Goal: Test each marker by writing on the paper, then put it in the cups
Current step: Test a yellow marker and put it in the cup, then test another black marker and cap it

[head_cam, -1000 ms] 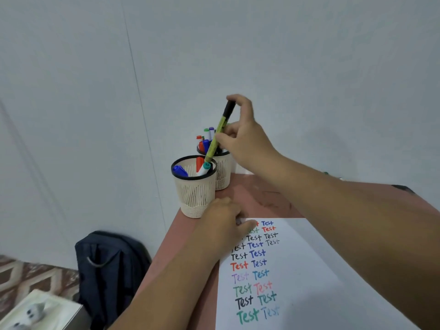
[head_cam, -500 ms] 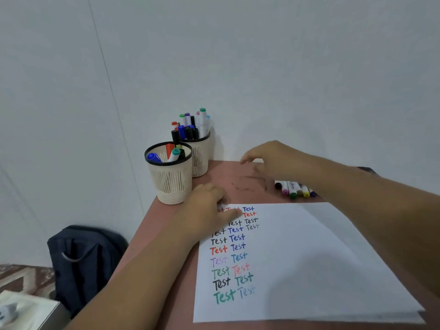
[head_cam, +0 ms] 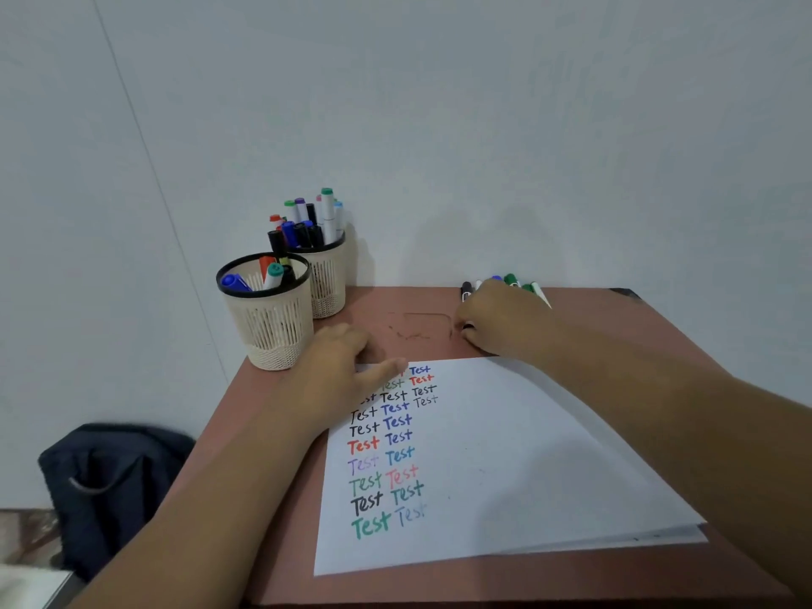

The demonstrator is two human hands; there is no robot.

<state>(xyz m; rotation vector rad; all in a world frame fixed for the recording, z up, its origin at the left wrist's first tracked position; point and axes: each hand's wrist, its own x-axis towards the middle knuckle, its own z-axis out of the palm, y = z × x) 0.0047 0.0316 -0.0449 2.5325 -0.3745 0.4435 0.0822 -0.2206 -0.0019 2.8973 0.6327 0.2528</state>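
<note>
Yellow-green marker [head_cam: 284,262] now dropped in near cup [head_cam: 267,310]. Right hand [head_cam: 501,320] moved onto loose markers [head_cam: 512,281] on bench [head_cam: 624,340]; fingers curled there, grip unclear. Left hand [head_cam: 338,371] fingers flat, pinning paper [head_cam: 505,459]. Next test pending.
</note>
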